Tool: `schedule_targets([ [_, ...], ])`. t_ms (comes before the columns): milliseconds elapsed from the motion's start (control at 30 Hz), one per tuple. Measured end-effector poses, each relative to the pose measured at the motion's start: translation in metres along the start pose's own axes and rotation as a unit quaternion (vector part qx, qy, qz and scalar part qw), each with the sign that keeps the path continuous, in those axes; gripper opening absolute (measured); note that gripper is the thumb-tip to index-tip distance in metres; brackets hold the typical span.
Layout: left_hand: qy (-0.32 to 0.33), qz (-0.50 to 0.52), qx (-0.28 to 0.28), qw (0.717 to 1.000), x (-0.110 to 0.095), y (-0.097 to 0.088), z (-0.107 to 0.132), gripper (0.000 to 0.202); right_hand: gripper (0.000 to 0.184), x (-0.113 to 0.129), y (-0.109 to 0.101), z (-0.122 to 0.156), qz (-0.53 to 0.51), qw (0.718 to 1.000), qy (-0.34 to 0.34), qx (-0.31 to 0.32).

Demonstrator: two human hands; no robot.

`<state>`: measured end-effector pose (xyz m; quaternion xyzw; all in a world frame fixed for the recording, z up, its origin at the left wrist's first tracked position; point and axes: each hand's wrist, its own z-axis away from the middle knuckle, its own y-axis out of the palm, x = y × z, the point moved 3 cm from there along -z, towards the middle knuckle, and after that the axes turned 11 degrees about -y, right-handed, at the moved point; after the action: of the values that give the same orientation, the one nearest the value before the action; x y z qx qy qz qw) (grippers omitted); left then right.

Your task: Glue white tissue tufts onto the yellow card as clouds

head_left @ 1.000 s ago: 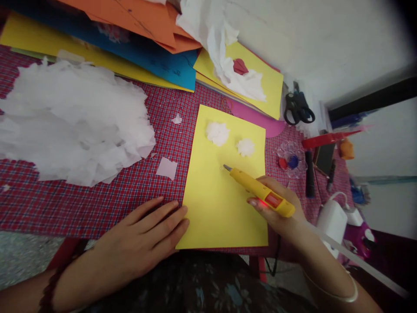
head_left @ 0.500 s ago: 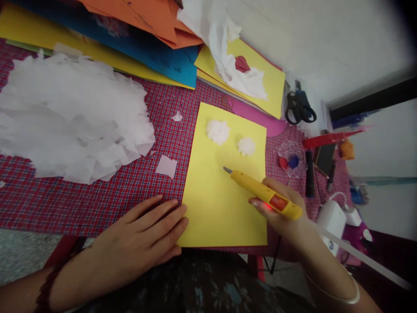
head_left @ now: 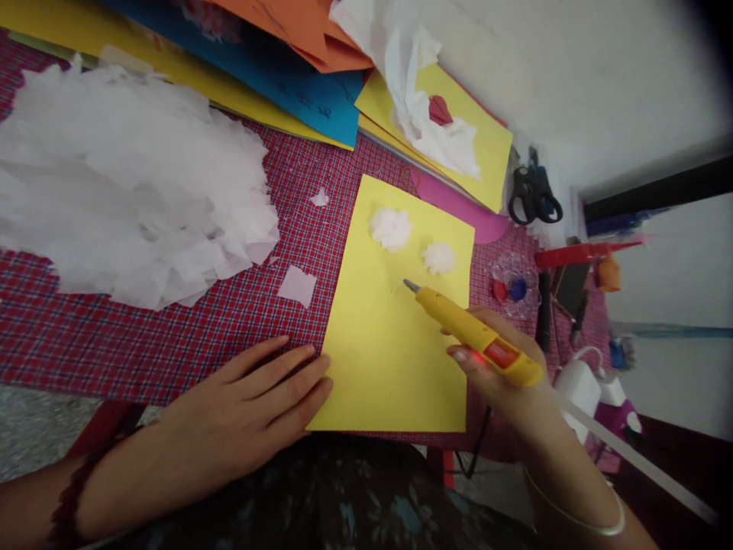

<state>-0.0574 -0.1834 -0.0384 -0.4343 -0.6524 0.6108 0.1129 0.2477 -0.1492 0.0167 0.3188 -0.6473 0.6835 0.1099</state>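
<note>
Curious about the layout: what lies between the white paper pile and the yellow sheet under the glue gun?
The head view shows a pale square and a small white scrap on checked cloth.

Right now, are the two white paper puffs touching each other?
Apart. The head view shows a bare strip of the yellow sheet running between the larger puff and the smaller puff.
</note>
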Motion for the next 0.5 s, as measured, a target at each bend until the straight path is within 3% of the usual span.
schedule_targets([
  [200,0.004,0.001,0.013,1.0,0.0009,0.0015,0.0032,0.037,0.021,-0.0012,0.0054,0.0027,0.055,0.998,0.017,0.031],
  [367,0.003,0.0,0.01,1.0,0.0004,0.0018,0.0034,0.036,0.031,-0.0054,0.0057,0.0034,0.106,0.994,0.019,0.02],
  [500,0.006,0.004,0.005,1.0,0.0005,0.0014,0.0028,0.035,0.022,-0.0063,0.0038,0.0031,0.059,0.998,0.022,0.016],
])
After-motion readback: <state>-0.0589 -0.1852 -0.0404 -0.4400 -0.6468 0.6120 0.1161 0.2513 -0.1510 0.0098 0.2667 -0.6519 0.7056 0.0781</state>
